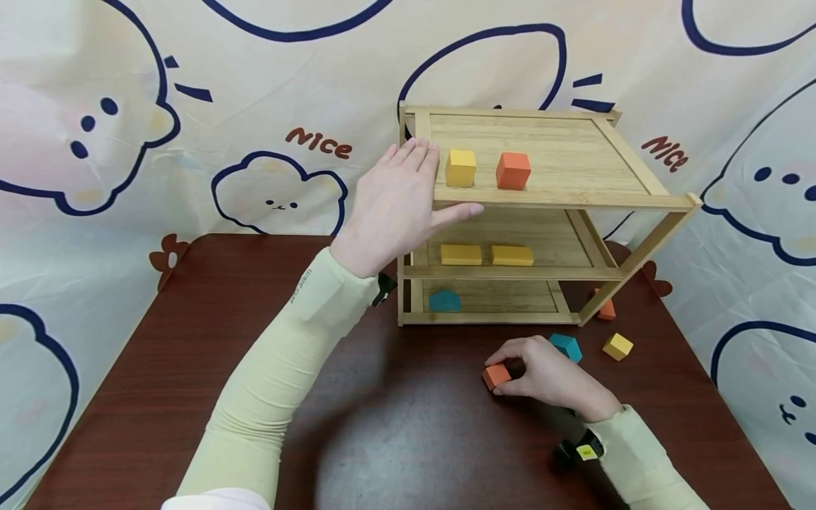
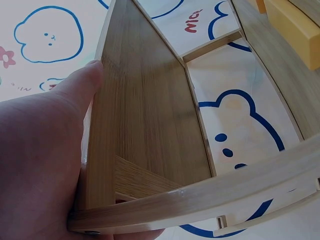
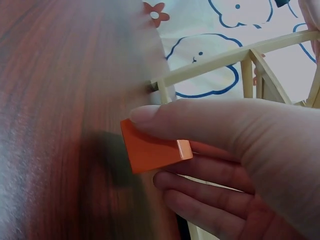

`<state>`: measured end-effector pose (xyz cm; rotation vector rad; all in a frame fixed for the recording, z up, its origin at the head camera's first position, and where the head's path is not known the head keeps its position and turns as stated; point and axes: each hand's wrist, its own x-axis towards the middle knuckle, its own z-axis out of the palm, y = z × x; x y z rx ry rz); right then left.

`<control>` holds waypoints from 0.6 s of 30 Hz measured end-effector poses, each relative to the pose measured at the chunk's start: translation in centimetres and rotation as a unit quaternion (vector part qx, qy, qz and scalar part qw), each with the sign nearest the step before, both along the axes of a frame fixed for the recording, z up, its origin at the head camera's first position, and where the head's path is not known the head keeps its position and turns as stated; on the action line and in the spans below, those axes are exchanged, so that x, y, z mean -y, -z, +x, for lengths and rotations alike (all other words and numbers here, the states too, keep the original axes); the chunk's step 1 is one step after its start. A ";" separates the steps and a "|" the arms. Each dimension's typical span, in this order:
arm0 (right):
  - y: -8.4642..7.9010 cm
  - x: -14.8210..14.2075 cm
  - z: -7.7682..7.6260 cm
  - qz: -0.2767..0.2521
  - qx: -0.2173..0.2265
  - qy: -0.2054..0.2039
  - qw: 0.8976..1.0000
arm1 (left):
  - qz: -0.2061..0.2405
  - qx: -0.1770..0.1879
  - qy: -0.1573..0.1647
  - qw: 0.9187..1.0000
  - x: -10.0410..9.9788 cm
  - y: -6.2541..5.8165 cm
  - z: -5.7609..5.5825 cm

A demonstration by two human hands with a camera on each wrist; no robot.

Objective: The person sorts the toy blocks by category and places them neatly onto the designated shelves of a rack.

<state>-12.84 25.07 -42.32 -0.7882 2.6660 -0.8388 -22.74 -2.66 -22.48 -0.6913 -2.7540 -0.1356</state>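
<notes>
My left hand [image 1: 392, 198] rests on the left front corner of the top board of a three-tier wooden shelf [image 1: 548, 202]. Its fingers lie straight over the corner, and the thumb stretches along the front edge. Low over the brown table, in front of the shelf, my right hand [image 1: 548, 375] pinches an orange block [image 1: 496, 377] between thumb and fingers. In the right wrist view the thumb lies across this orange block [image 3: 150, 150]. A blue block [image 1: 567, 346] sits just behind the right hand, partly covered by it.
On the top board stand a yellow block [image 1: 460, 168] and an orange cube [image 1: 513, 171]. Two yellow bars, one at the left [image 1: 461, 255], lie on the middle board. A blue piece [image 1: 445, 301] is on the bottom board. Right of the shelf are a yellow cube [image 1: 618, 346] and an orange piece [image 1: 607, 309].
</notes>
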 end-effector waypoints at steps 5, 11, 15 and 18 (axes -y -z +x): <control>-0.2 -0.1 -0.1 -0.003 -0.007 0.009 1.000 | -0.001 -0.002 0.000 1.000 0.0 -0.1 0.0; -0.5 0.0 -0.4 -0.016 -0.009 0.024 1.000 | 0.002 0.000 -0.001 1.000 0.0 -0.1 0.0; -1.0 0.1 -0.7 -0.016 -0.020 0.034 0.999 | 0.006 0.004 -0.001 1.000 0.0 0.0 0.0; -1.4 0.2 -0.8 -0.014 -0.028 0.041 0.999 | 0.008 0.006 -0.002 1.000 0.0 0.0 0.0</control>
